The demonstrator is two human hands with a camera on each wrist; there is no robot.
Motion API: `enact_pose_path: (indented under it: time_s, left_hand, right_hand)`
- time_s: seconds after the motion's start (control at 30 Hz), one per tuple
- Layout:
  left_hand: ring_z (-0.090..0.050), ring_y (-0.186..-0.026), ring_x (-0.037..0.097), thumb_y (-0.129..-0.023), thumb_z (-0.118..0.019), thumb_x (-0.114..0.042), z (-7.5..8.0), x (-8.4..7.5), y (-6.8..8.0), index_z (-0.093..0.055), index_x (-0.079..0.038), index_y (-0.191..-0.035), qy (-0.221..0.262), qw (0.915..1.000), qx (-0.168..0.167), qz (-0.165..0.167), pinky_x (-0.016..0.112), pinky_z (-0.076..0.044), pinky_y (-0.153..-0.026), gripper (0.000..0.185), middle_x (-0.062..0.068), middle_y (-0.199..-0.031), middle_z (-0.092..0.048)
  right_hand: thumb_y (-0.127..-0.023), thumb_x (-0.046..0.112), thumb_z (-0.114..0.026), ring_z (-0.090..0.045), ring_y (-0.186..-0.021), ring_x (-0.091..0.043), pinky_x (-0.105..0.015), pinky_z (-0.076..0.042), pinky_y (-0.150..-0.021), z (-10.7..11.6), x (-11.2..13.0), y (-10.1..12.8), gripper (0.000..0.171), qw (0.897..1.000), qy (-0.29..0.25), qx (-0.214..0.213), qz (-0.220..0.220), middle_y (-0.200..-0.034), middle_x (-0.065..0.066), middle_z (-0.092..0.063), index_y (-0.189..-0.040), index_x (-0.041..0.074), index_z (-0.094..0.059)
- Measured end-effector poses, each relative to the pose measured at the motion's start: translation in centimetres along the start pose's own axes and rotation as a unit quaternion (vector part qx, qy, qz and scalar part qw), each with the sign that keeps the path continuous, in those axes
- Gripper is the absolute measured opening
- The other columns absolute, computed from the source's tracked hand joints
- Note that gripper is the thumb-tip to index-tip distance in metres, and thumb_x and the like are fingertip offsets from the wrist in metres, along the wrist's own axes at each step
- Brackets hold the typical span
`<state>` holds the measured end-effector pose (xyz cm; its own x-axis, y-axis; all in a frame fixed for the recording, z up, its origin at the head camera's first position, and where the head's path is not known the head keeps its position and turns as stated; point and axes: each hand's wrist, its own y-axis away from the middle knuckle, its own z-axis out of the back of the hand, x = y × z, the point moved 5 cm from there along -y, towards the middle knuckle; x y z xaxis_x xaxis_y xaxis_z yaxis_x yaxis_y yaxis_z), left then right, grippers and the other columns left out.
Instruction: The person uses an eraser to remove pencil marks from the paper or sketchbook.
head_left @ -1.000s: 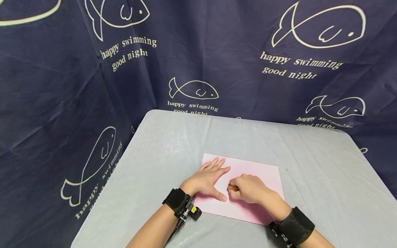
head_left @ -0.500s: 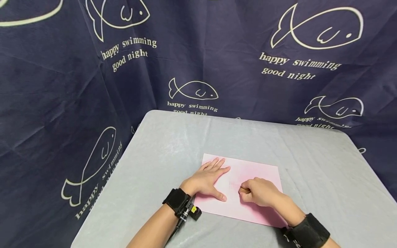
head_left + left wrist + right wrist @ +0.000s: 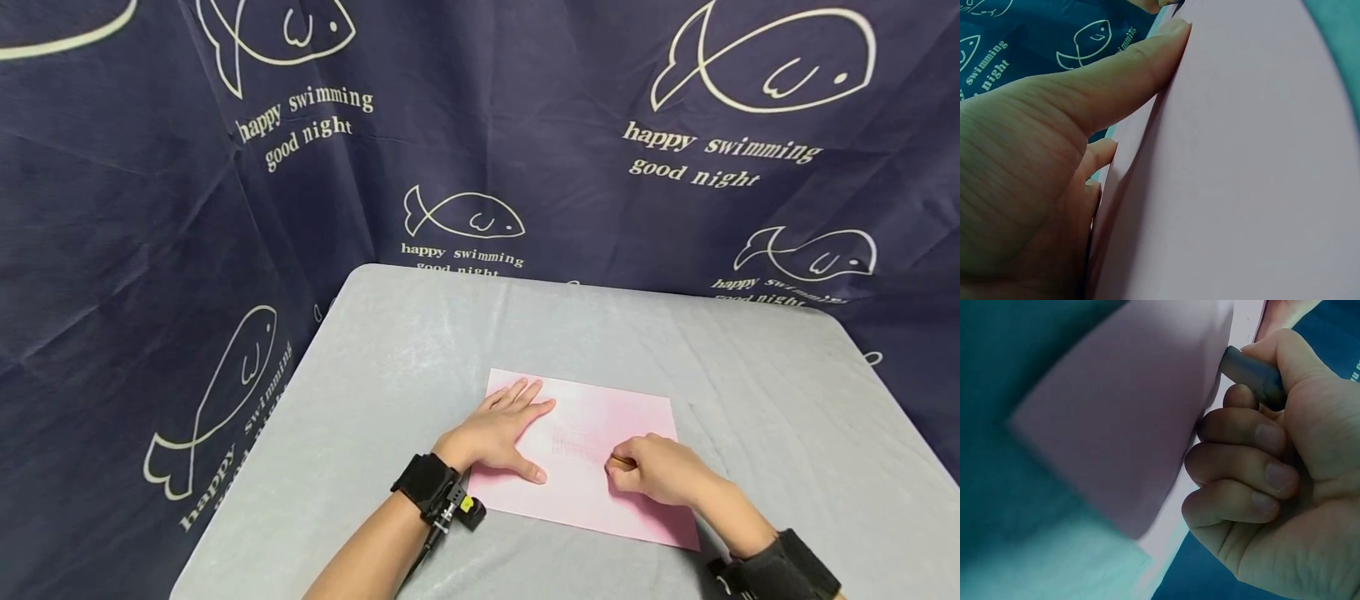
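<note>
A pink sheet [image 3: 585, 504] lies on the grey-covered table in the head view. My left hand [image 3: 495, 437] rests on its left part, fingers spread; the thumb [image 3: 1141, 65] reaches along the sheet in the left wrist view. Over the sheet's right part, my right hand [image 3: 662, 471] pinches a short brown stub [image 3: 622, 460] between thumb and index finger, its other fingers curled in. The stub [image 3: 1254, 378] looks dark and blunt in the right wrist view, its end right at the sheet. Faint fine marks show between the hands.
The table [image 3: 420, 333] has a grey cloth surface with rounded far corners. A dark blue curtain [image 3: 570, 192] with fish drawings and lettering hangs behind and to the left. Black straps [image 3: 426, 485] with small cameras circle both wrists.
My right hand has moved rightward across the sheet with the stub, baring faint marks near the sheet's middle. My left hand has stayed in place, fingers spread.
</note>
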<state>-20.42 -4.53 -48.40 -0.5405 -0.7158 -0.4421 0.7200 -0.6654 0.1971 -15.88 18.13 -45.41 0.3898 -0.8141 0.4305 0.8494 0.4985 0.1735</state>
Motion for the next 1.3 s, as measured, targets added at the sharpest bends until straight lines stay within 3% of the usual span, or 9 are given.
enact_pose_path:
  time_s: [0.27, 0.5, 0.87, 1.03, 1.3]
  left_hand:
    - [0.007, -0.162, 0.018, -0.074, -0.079, -0.068, 0.0, 0.0, -0.1, -0.022, -0.031, -0.164, 0.0, 1.0, 0.002, -0.002, 0.042, -0.003, -0.132, 0.113, -0.001, -0.175, 0.001]
    - [0.005, -0.162, 0.02, -0.074, -0.08, -0.067, 0.1, 0.1, 0.3, -0.023, -0.028, -0.164, 0.001, 1.0, -0.001, -0.006, 0.043, -0.004, -0.132, 0.113, 0.001, -0.175, 0.0]
    - [0.003, -0.162, 0.02, -0.075, -0.08, -0.067, 0.1, 0.0, 0.1, -0.024, -0.028, -0.164, 0.003, 0.9999, -0.005, -0.008, 0.043, -0.005, -0.132, 0.112, 0.001, -0.175, -0.001]
    - [0.004, -0.162, 0.02, -0.075, -0.08, -0.066, 0.1, -0.1, 0.1, -0.025, -0.027, -0.164, 0.006, 0.9999, -0.004, -0.014, 0.043, -0.005, -0.132, 0.112, 0.001, -0.175, -0.001]
    - [0.005, -0.162, 0.02, -0.075, -0.079, -0.067, 0.1, 0.1, 0.2, -0.023, -0.028, -0.164, -0.002, 1.0, 0.0, -0.007, 0.043, -0.004, -0.132, 0.113, 0.001, -0.175, 0.0]
  right_hand:
    - [-0.09, 0.023, -0.067, -0.022, -0.056, 0.005, -0.019, -0.013, -0.053, 0.6, -0.9, 1.0, 0.04, 1.0, -0.014, 0.009, -0.003, -0.061, 0.019, -0.024, -0.065, 0.024, -0.036]
    - [-0.096, 0.026, -0.064, -0.028, -0.056, 0.005, -0.017, -0.019, -0.052, 0.7, -0.8, 0.2, 0.036, 1.0, 0.008, 0.018, 0.021, -0.06, 0.02, -0.03, -0.065, 0.027, -0.045]
    - [-0.096, 0.028, -0.064, -0.029, -0.053, 0.003, -0.019, -0.023, -0.05, -0.6, 3.2, -3.6, 0.038, 0.999, 0.02, -0.013, 0.046, -0.058, 0.018, -0.029, -0.065, 0.026, -0.041]
    - [-0.095, 0.027, -0.064, -0.031, -0.052, 0.003, -0.02, -0.025, -0.048, -1.6, 5.0, -5.2, 0.034, 0.998, 0.017, -0.013, 0.065, -0.057, 0.02, -0.033, -0.066, 0.028, -0.046]
    - [-0.091, 0.025, -0.065, -0.03, -0.053, 0.002, -0.021, -0.024, -0.048, -2.0, 5.1, -5.7, 0.036, 0.999, 0.008, -0.012, 0.035, -0.056, 0.019, -0.032, -0.063, 0.027, -0.045]
